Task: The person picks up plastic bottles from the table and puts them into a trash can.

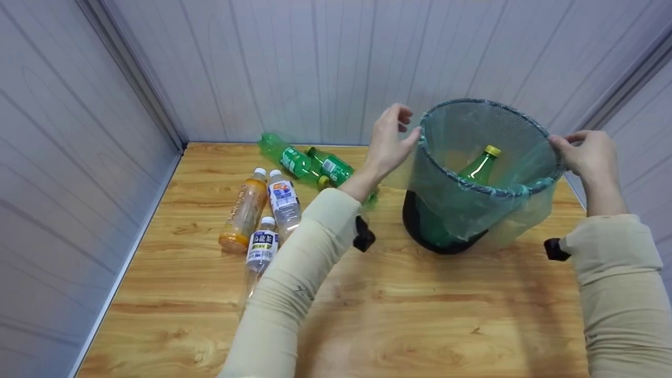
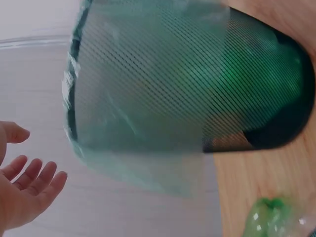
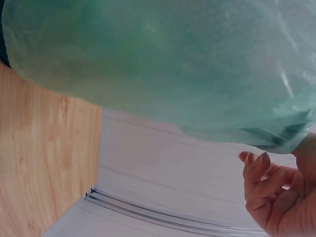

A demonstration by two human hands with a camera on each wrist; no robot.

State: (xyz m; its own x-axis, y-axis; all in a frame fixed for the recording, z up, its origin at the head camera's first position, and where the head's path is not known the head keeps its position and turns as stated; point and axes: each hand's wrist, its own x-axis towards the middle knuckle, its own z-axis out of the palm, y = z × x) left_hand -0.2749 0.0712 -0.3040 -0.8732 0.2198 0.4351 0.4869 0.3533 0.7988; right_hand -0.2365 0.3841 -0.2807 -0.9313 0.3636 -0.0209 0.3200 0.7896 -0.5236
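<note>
Seating the liner point(image 1: 462, 215): my guess at the step, green film folded over the rim point(image 1: 483, 101).
Bin point(image 1: 412, 218): on the bench point(image 1: 394, 325) near its right edge, toward the back right corner, green bottle point(image 1: 480, 167) inside.
Left hand point(image 1: 391, 136): thumb right by the rim, fingers apart, nothing gripped.
Right hand point(image 1: 593, 155): thumb at the rim, fingers curled, can't tell if it's pinching film.
Rim tip: I'd work the fold down evenly, 2 hands on opposite sides, no yanking, thin film probably rips.
Loose green bottles point(image 1: 294, 160): 2 by the back edge; I'd keep the left sleeve point(image 1: 310, 252) off them.
</note>
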